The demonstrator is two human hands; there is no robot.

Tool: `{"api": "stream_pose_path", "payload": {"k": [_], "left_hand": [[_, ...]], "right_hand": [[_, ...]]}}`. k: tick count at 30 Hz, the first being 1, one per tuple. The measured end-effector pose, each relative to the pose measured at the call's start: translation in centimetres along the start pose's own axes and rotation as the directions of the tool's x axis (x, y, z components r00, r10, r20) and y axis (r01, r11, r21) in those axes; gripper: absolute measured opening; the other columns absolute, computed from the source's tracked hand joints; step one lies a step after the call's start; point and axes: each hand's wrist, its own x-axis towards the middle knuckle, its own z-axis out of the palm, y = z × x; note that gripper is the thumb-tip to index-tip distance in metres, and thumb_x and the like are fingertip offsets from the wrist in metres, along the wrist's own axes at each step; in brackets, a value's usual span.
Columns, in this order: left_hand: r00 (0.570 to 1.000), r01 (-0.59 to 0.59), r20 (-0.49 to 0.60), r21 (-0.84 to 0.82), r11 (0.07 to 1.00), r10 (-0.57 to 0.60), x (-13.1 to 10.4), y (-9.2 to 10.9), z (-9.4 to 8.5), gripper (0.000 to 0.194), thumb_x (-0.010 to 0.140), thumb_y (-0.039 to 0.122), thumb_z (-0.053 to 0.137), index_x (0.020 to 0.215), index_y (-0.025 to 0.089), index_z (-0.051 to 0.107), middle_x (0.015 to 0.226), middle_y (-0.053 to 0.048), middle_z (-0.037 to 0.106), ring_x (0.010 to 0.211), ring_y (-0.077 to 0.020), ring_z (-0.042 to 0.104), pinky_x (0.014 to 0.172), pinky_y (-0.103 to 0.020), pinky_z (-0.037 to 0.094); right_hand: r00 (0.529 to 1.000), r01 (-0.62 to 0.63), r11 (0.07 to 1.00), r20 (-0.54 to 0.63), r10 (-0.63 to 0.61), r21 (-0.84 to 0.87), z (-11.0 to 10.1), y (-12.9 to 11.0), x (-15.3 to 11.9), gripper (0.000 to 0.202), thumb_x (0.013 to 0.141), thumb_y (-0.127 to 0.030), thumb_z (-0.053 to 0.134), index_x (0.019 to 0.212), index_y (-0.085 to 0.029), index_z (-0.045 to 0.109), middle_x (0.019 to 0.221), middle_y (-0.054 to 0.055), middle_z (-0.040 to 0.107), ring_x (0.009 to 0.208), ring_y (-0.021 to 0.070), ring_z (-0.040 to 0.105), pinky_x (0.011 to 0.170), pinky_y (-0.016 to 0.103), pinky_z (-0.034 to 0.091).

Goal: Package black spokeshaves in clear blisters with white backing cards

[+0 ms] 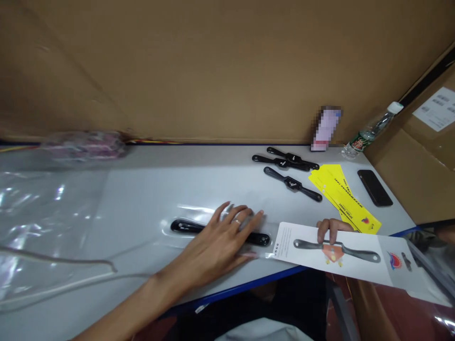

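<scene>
A black spokeshave (186, 227) lies in a clear plastic blister (165, 228) near the table's front edge. Over its middle rests my left hand (227, 234), fingers spread, hiding the tool's centre. To the right, a white packaging card (284, 241) printed with a spokeshave reaches past the table edge. My right hand (332, 228) is closed on this card, with fingers over its upper edge and the rest hidden beneath. Clear plastic touches the card's left end. Farther back lie three black spokeshaves (293, 183), two of them overlapping.
Yellow printed cards (332, 189) lie fanned beside a dark phone (375, 188). A blurred-out screen (326, 129) and a plastic bottle (369, 132) stand at the back right. Plastic sheeting (46, 203) and a pale cord (71, 258) cover the left. Cardboard walls (213, 71) rise behind.
</scene>
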Motion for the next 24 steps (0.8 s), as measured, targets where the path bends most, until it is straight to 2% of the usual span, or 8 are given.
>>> {"api": "stream_pose_path", "payload": {"k": [2, 5, 8, 12, 15, 19, 22, 24], "left_hand": [[0.999, -0.017, 0.035, 0.055, 0.998, 0.015, 1.2, 1.1, 0.2, 0.074, 0.099, 0.046, 0.064, 0.161, 0.017, 0.034, 0.138, -0.018, 0.06, 0.131, -0.0387, 0.053, 0.114, -0.063, 0.04], [0.998, -0.05, 0.049, 0.095, 0.994, 0.045, 2.1, 2.1, 0.2, 0.06, 0.103, 0.036, 0.058, 0.159, 0.027, 0.039, 0.131, -0.017, 0.061, 0.121, -0.0359, 0.058, 0.108, -0.06, 0.044], [0.999, -0.051, 0.009, 0.11, 0.993, 0.05, 2.0, 2.2, 0.2, 0.054, 0.104, 0.029, 0.054, 0.157, 0.032, 0.043, 0.126, -0.017, 0.061, 0.118, -0.0348, 0.059, 0.106, -0.06, 0.044], [0.998, -0.048, -0.028, 0.103, 0.994, 0.051, 1.7, 2.1, 0.4, 0.057, 0.102, 0.026, 0.057, 0.157, 0.032, 0.044, 0.124, -0.016, 0.06, 0.117, -0.0347, 0.058, 0.106, -0.062, 0.044], [0.998, -0.038, -0.038, 0.06, 0.997, 0.041, 1.7, 1.8, 0.6, 0.061, 0.101, 0.027, 0.057, 0.159, 0.027, 0.039, 0.125, -0.015, 0.06, 0.117, -0.0349, 0.057, 0.106, -0.062, 0.046], [0.997, -0.052, -0.061, -0.089, 0.995, 0.047, 1.8, 0.9, 0.3, 0.069, 0.101, 0.036, 0.059, 0.16, 0.013, 0.029, 0.126, -0.017, 0.06, 0.117, -0.0343, 0.057, 0.105, -0.058, 0.05], [0.996, -0.077, -0.051, -0.152, 0.985, 0.07, 1.8, 0.4, -0.7, 0.069, 0.099, 0.04, 0.065, 0.155, 0.013, 0.035, 0.124, -0.016, 0.059, 0.114, -0.0334, 0.057, 0.1, -0.054, 0.055], [0.996, -0.09, -0.037, -0.157, 0.983, 0.085, 1.9, 0.2, -1.3, 0.067, 0.098, 0.04, 0.067, 0.151, 0.012, 0.039, 0.122, -0.016, 0.058, 0.111, -0.033, 0.057, 0.095, -0.052, 0.056]], "right_hand": [[0.998, -0.001, 0.989, 0.055, -0.007, 0.145, 0.2, -0.9, 0.0, 0.071, 0.077, -0.097, 0.046, 0.072, -0.027, 0.053, 0.084, 0.008, 0.069, 0.071, 0.0234, 0.066, 0.067, 0.04, 0.055], [0.996, -0.089, 0.925, 0.048, 0.077, 0.37, 0.7, -2.4, -0.2, 0.052, 0.081, -0.073, 0.073, 0.074, -0.025, 0.056, 0.117, 0.012, 0.071, 0.097, 0.0261, 0.072, 0.084, 0.041, 0.058], [0.979, -0.2, 0.806, 0.07, 0.194, 0.558, 0.8, -3.6, -0.2, 0.04, 0.073, -0.053, 0.089, 0.076, -0.024, 0.063, 0.13, 0.01, 0.069, 0.117, 0.0304, 0.068, 0.099, 0.044, 0.053], [0.961, -0.267, 0.774, 0.097, 0.26, 0.573, 0.7, -5.0, -0.1, 0.044, 0.069, -0.058, 0.09, 0.092, -0.026, 0.072, 0.134, 0.01, 0.068, 0.12, 0.0323, 0.067, 0.1, 0.044, 0.052], [0.946, -0.311, 0.759, 0.106, 0.308, 0.572, 0.7, -5.6, -0.4, 0.052, 0.069, -0.068, 0.084, 0.096, -0.025, 0.073, 0.115, 0.009, 0.074, 0.096, 0.0281, 0.071, 0.081, 0.038, 0.055], [0.914, -0.357, 0.737, 0.054, 0.401, 0.573, 1.3, -5.8, -0.8, 0.052, 0.067, -0.071, 0.084, 0.084, -0.024, 0.072, 0.073, 0.001, 0.069, 0.063, 0.0183, 0.061, 0.059, 0.028, 0.044], [0.916, -0.335, 0.671, 0.061, 0.398, 0.662, 2.3, -5.9, -0.8, 0.061, 0.063, -0.082, 0.08, 0.076, -0.024, 0.07, 0.071, 0.002, 0.068, 0.061, 0.018, 0.059, 0.058, 0.029, 0.042], [0.914, -0.311, 0.634, 0.04, 0.404, 0.708, 3.0, -6.0, -0.9, 0.058, 0.065, -0.08, 0.081, 0.075, -0.024, 0.07, 0.069, 0.001, 0.067, 0.058, 0.0171, 0.057, 0.056, 0.029, 0.04]]}}
